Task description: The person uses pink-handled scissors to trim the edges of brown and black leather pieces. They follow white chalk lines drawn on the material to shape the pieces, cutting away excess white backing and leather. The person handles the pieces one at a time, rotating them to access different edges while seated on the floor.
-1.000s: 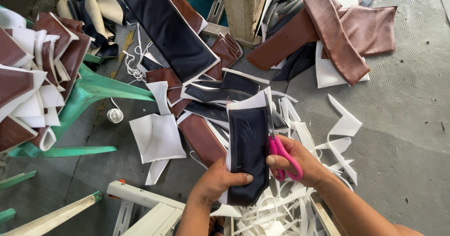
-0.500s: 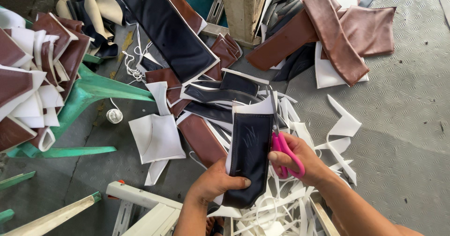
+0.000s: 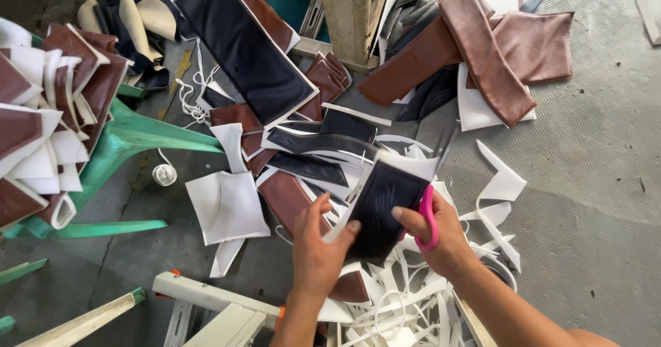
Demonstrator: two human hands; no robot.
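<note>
- Navy-blue panel point(image 3: 385, 209), foam-backed with a white border, held tilted above the heap of offcuts, between both hands and clear of the floor.
- Left hand point(image 3: 318, 250): closed on the panel's lower left edge, thumb on the dark face, fingers behind.
- Right hand point(image 3: 441, 240): fingers through the pink scissors point(image 3: 428, 219), closed around the handles, thumb resting on the panel's right edge; the blades are hidden behind the panel, so whether they are cutting cannot be told.
- Handling, as judged: the panel looks light and pliant, bending slightly under its own weight; the faced side is probably smooth and somewhat slippery, so a pinch at the border nearest the cut should steady it best.
- White foam strips point(image 3: 406, 306): loose trimmings piled beneath the hands.
- Brown panels point(image 3: 482, 51): stacked on the grey chequered floor point(image 3: 592, 182), well apart.
- Green plastic chair point(image 3: 131, 137): at left, loaded with brown-and-white pieces.
</note>
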